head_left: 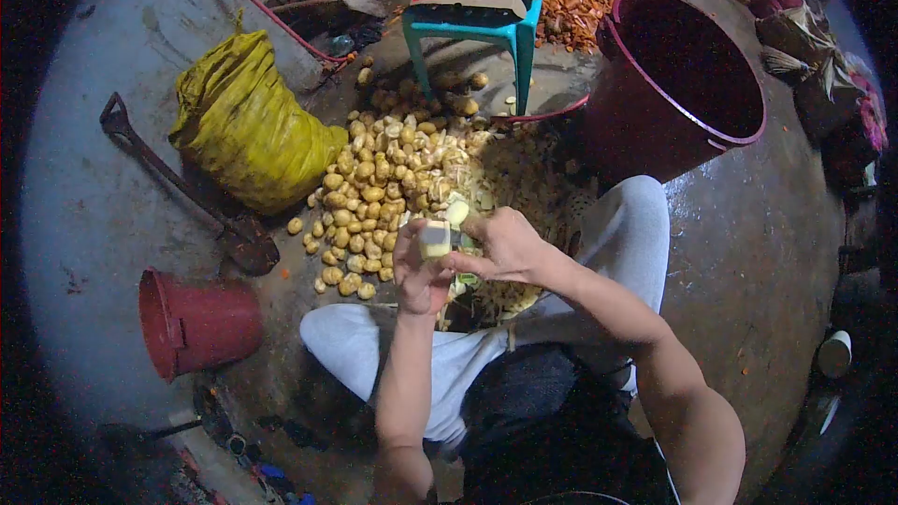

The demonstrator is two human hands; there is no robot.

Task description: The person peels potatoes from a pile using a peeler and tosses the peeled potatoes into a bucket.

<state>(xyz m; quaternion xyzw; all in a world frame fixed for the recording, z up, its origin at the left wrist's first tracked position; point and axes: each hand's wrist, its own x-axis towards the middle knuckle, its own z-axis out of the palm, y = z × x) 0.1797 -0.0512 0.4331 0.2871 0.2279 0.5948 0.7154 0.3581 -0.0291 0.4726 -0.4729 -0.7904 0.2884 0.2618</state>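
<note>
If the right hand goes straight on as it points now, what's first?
Likely the peeled potato in the left hand, just ahead of the right hand; the gap's depth is unclear.
</note>
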